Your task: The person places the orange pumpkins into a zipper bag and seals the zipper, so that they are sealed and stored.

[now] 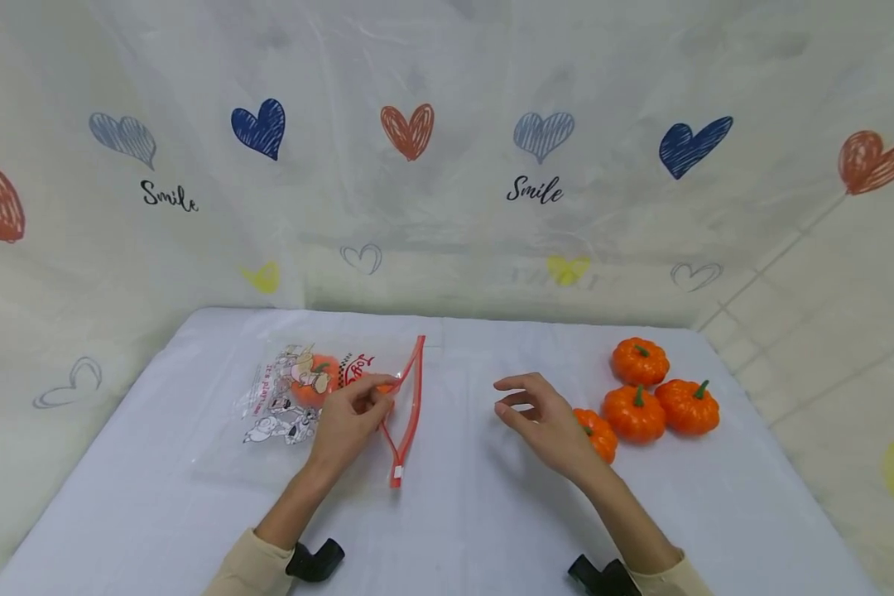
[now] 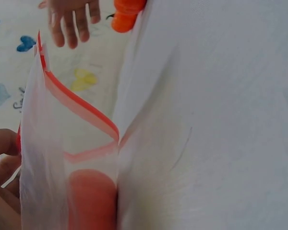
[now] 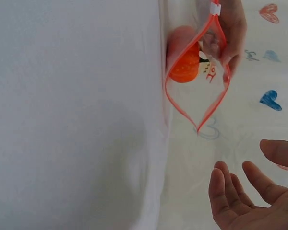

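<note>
My left hand (image 1: 350,422) pinches the upper lip of a clear plastic zip bag (image 1: 231,447) with a red zip edge and printed cartoon figures. The bag lies on the table with its mouth spread toward the right. Inside it is a small orange toy pumpkin (image 3: 186,64), seen through the opening in the right wrist view. A white slider (image 3: 215,8) sits at one end of the zip. My right hand (image 1: 547,426) hovers right of the bag mouth, fingers loosely bent and holding nothing. Beside that hand is a toy pumpkin (image 1: 598,432), partly hidden by it.
More orange toy pumpkins with green stems, such as the far one (image 1: 639,362), cluster at the table's right. A white cloth covers the table (image 1: 447,530). Behind it hangs a pale sheet (image 1: 462,66) printed with hearts and "Smile".
</note>
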The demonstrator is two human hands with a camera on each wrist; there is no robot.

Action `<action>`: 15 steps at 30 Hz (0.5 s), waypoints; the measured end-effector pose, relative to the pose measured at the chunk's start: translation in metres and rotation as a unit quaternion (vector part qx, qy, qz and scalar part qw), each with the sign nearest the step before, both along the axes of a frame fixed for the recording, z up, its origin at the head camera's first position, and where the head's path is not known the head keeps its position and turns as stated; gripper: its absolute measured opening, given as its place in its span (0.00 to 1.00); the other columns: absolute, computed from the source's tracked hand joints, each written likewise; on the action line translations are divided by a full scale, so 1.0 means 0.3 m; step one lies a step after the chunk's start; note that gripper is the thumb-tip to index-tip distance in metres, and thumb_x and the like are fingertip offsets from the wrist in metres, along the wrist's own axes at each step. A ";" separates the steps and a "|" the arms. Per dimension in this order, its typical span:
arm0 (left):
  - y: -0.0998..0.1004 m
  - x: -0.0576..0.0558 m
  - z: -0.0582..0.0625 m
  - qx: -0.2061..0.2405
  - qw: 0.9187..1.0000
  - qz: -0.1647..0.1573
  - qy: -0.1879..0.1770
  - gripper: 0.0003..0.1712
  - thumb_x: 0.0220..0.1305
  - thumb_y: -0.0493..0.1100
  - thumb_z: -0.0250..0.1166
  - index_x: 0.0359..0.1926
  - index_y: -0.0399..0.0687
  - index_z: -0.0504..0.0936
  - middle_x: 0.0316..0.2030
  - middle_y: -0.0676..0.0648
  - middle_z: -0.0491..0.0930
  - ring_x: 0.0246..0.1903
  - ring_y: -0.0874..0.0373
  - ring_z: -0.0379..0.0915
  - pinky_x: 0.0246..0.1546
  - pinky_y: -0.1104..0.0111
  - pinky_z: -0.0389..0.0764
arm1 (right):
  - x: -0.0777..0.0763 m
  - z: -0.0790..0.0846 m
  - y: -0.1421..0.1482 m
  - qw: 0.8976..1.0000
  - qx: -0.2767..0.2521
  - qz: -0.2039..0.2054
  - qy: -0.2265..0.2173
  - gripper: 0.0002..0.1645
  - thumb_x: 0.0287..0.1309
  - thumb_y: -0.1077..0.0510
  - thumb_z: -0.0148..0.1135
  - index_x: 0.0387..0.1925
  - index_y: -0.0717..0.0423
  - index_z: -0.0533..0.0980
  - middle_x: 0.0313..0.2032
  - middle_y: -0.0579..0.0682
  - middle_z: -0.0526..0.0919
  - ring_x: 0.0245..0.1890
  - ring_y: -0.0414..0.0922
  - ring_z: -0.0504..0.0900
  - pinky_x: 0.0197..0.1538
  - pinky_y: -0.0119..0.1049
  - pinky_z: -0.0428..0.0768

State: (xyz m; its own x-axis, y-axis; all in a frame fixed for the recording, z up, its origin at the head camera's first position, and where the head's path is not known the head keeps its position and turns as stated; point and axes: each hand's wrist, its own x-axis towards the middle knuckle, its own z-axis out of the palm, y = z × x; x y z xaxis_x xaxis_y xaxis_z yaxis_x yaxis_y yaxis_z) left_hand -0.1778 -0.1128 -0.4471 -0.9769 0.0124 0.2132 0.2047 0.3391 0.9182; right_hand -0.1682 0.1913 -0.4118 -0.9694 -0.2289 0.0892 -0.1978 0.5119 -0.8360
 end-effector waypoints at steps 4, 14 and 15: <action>-0.004 0.004 -0.003 0.003 1.000 0.003 -0.006 0.14 0.69 0.40 0.69 0.52 0.58 0.89 0.31 0.46 0.81 0.31 0.56 0.73 0.28 0.75 0.74 | 0.011 -0.003 0.022 1.000 -0.004 0.001 0.010 0.19 0.70 0.52 0.66 0.59 0.48 0.78 0.58 0.52 0.80 0.57 0.51 0.84 0.55 0.33 0.82; 0.001 -0.001 -0.003 0.002 1.000 0.000 -0.002 0.14 0.69 0.39 0.69 0.52 0.58 0.89 0.30 0.46 0.80 0.30 0.55 0.73 0.27 0.75 0.73 | 0.035 0.018 0.085 1.000 0.008 -0.022 0.010 0.18 0.71 0.53 0.65 0.59 0.49 0.78 0.58 0.52 0.79 0.57 0.51 0.84 0.54 0.26 0.80; 0.001 -0.001 -0.003 0.002 1.000 -0.001 -0.001 0.14 0.69 0.39 0.69 0.52 0.58 0.89 0.30 0.46 0.80 0.30 0.55 0.73 0.27 0.75 0.73 | 0.037 0.020 0.092 1.000 0.010 -0.025 0.010 0.18 0.71 0.53 0.65 0.60 0.49 0.78 0.58 0.52 0.79 0.57 0.51 0.84 0.54 0.25 0.80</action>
